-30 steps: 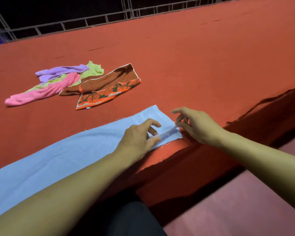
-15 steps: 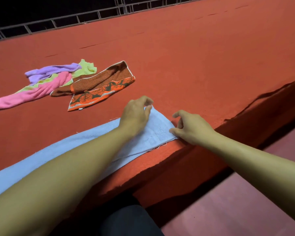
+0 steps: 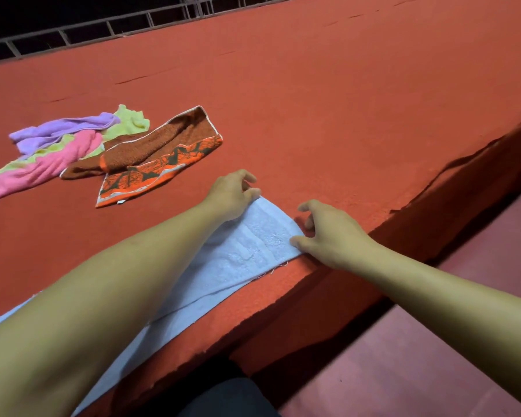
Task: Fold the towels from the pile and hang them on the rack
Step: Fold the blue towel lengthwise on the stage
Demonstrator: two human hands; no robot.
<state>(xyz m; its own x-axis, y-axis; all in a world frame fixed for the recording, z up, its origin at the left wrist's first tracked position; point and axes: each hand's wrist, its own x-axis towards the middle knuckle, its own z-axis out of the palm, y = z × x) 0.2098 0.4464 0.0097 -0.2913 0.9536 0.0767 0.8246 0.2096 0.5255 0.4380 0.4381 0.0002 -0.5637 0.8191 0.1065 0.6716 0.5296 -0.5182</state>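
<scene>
Here a red carpeted surface (image 3: 313, 94) fills the view, with a metal railing (image 3: 103, 28) against darkness behind. The pale blue towel (image 3: 247, 254) lies along its near edge; the left hand (image 3: 232, 195) pinches its far corner, the right hand (image 3: 331, 236) its near corner. A pile of coloured towels (image 3: 103, 152) sits well apart, farther back.

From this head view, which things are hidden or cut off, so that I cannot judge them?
- Light blue towel: the left forearm covers much of it; its near end leaves the frame at the left edge.
- Left hand: its fingertips curl at the towel's far corner; the grip is not clear.
- Pink towel: cut by the left edge.
- Railing: dark; whether it is the rack cannot be told.
</scene>
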